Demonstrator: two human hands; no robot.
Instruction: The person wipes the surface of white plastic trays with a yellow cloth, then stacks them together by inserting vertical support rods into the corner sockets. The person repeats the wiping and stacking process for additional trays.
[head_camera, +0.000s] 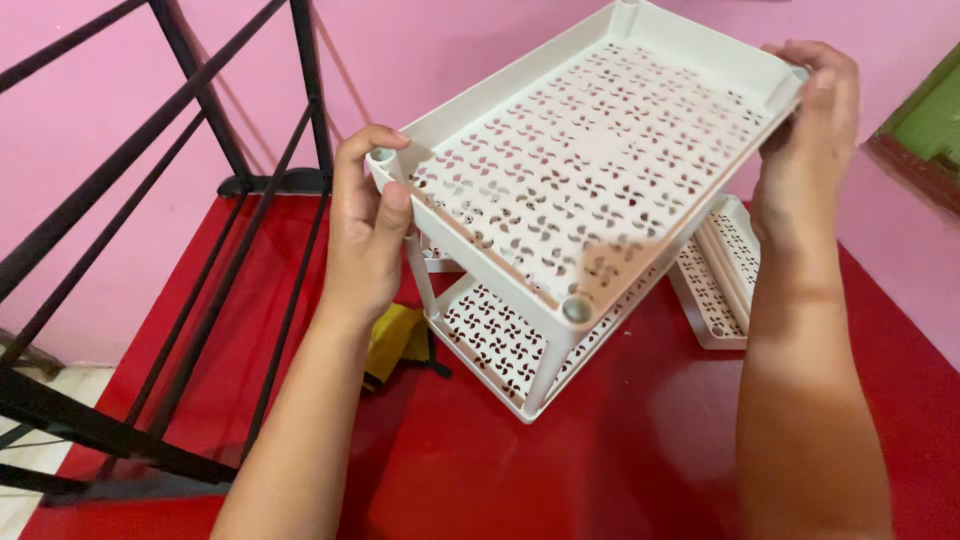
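Note:
I hold a white plastic shelf tray (590, 170) with a pinwheel-pattern perforated floor, tilted above a second matching tray (495, 345). My left hand (365, 235) grips its near left corner by a round post socket. My right hand (810, 140) grips the far right corner. White posts (550, 365) link the upper tray's front corners to the lower tray standing on the red floor. The lower tray is partly hidden under the upper one.
A third white tray (715, 285) with loose white posts in it lies on the red floor (620, 460) to the right. A yellow object (395, 340) sits by the lower tray. A black metal railing (200, 200) stands at left before pink walls.

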